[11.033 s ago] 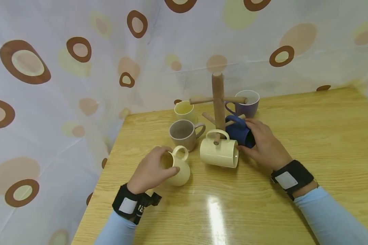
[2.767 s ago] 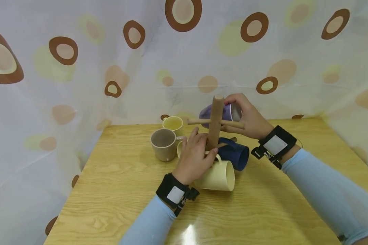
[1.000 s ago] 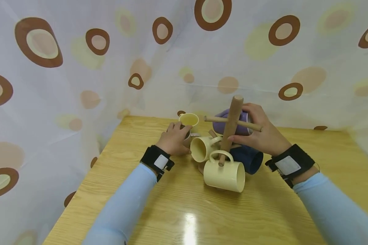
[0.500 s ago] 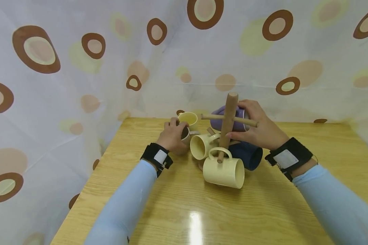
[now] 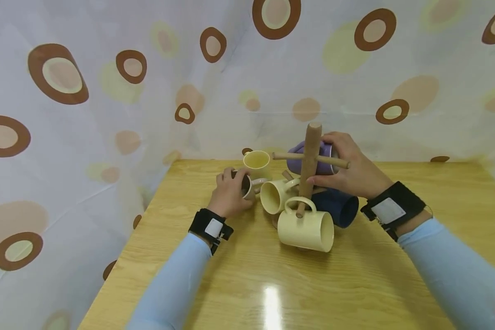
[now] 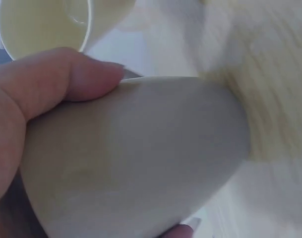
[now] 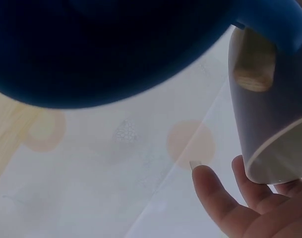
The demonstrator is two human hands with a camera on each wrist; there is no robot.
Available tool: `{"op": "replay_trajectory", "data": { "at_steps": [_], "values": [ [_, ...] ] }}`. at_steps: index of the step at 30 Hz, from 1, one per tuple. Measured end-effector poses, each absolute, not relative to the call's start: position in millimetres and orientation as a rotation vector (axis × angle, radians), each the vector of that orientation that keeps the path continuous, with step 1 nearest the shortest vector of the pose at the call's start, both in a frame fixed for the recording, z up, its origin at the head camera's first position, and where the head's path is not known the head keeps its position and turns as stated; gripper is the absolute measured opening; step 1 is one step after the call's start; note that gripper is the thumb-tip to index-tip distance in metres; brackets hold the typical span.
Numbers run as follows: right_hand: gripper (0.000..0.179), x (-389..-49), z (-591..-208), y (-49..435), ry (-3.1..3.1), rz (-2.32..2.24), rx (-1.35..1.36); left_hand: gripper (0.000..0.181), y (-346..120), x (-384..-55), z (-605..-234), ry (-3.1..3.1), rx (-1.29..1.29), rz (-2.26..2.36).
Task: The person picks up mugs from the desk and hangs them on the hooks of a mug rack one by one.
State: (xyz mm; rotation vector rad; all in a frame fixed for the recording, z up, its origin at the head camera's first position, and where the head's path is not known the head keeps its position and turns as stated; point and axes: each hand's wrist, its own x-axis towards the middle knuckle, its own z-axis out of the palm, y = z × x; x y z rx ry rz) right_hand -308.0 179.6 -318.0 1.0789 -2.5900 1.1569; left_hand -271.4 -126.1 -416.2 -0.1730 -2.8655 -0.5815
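Observation:
My left hand (image 5: 228, 195) grips a grey mug (image 5: 249, 185), which leans with its handle toward the rack. In the left wrist view the thumb lies along the side of this grey mug (image 6: 141, 153). My right hand (image 5: 352, 169) holds a purple mug (image 5: 295, 166) on its side behind the wooden mug tree (image 5: 311, 137), thumb by the post. Whether the purple mug's handle is over a peg is hidden. Two cream mugs, one in front (image 5: 301, 229) and one at left (image 5: 271, 197), and a navy blue mug (image 5: 334, 206) hang low on the tree.
A pale yellow mug (image 5: 257, 167) stands upright at the back, behind the grey mug. The wooden table (image 5: 231, 275) meets a patterned curtain (image 5: 231, 91) at its far and left edges. Two upper pegs stick out sideways from the tree.
The left hand has gone from a cream mug to the grey mug and tilted it. That cream mug now hangs on the tree. The right hand has brought the purple mug up behind the post.

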Motion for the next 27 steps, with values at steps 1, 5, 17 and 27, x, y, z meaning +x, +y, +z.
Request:
{"op": "replay_trajectory", "data": {
  "at_steps": [1, 5, 17, 27],
  "values": [
    [0.078, -309, -319, 182, -2.595, 1.158, 1.065, 0.071, -126, -271, -416, -2.855, -0.154, -0.589],
    [0.08, -310, -318, 188, -2.603, 1.15, 1.035, 0.071, -126, -269, -419, -2.795, -0.096, -0.623],
    [0.075, -312, -324, 183, -2.572, 1.166, 1.118, 0.069, -150, -248, -442, -2.576, 0.121, -0.962],
    [0.077, -316, -325, 188, -2.526, 1.116, 1.147, 0.06, -162, -229, -386, -2.173, -0.103, -1.527]
  ]
}}
